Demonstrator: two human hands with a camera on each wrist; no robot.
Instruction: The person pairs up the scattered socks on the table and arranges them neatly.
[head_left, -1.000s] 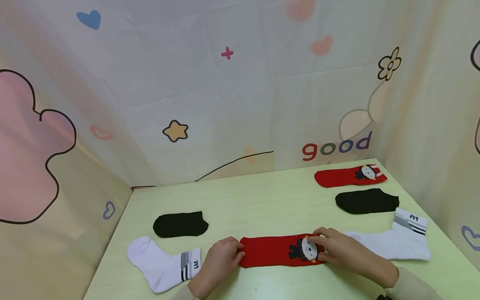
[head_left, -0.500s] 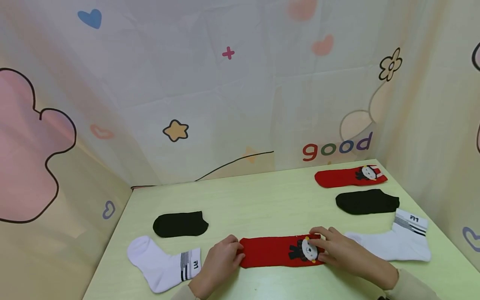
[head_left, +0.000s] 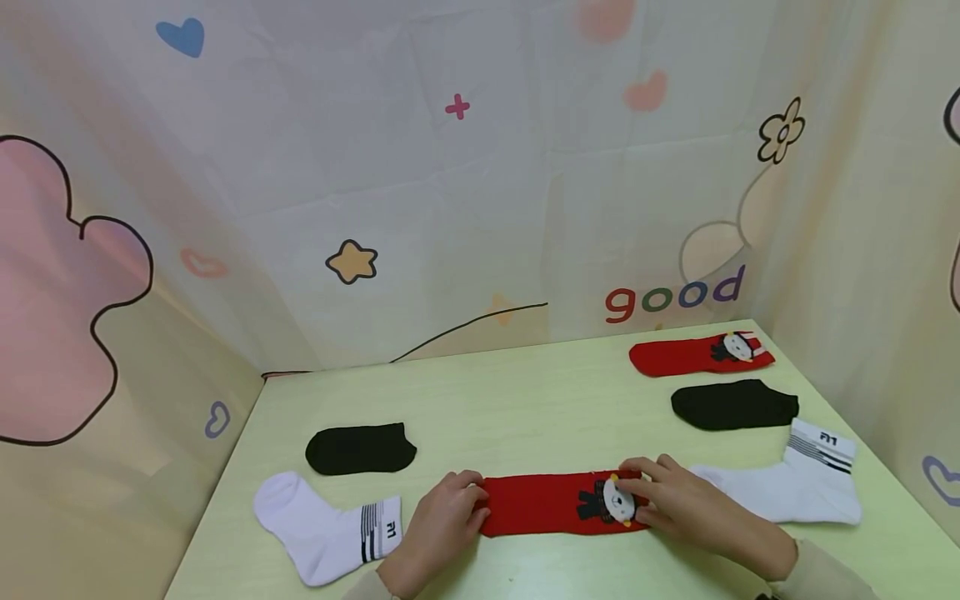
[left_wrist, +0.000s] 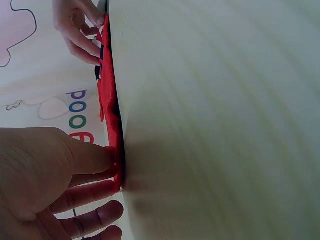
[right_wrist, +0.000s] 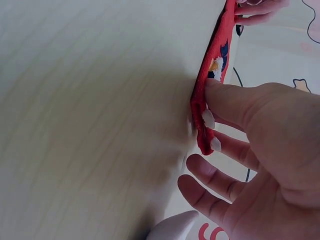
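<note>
A red sock with a black-and-white cartoon animal near its cuff lies flat on the table, its length running left to right. At its plain left end, my left hand holds the edge between thumb and fingers. My right hand holds the patterned cuff end, the index finger over the cartoon face. In the left wrist view the thumb and index finger of my left hand meet the end of the red sock. The right wrist view has my right hand with its thumb on the sock's near edge; the lower fingers stay off it.
On the left of the table lie a black sock and a white striped sock. Down the right side are another red sock, a black sock and a white sock beside my right hand. A printed curtain hangs behind.
Over the last second both hands keep their hold at the two ends of the red sock; my right hand's fingers shift very slightly left. The other socks stay where they were.
</note>
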